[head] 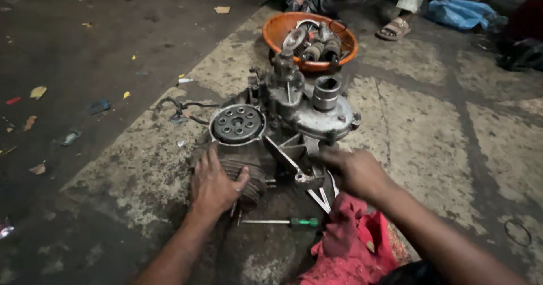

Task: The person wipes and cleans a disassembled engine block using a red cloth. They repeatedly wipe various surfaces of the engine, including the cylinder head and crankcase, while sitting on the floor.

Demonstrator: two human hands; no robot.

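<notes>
A greasy grey motorcycle engine (pixel 288 115) lies on the stained concrete floor (pixel 430 126). Its round clutch plate (pixel 237 124) with several holes faces up. My left hand (pixel 214 184) rests palm down on the finned cylinder (pixel 249 177) at the engine's near end, fingers spread over it. My right hand (pixel 353 171) reaches to the engine's near right side, fingers blurred against a metal lever (pixel 285 158) and bracket; whether it grips anything I cannot tell. A green-handled screwdriver (pixel 283 222) lies on the floor just below both hands.
An orange bowl (pixel 277 27) with engine parts stands behind the engine. A red rag (pixel 353 242) lies by my right forearm. Spanners (pixel 322 197) poke out near it. Another person's sandalled foot (pixel 394 29) and a blue bag (pixel 461 13) are at the back. A rubber ring (pixel 517 232) lies at right.
</notes>
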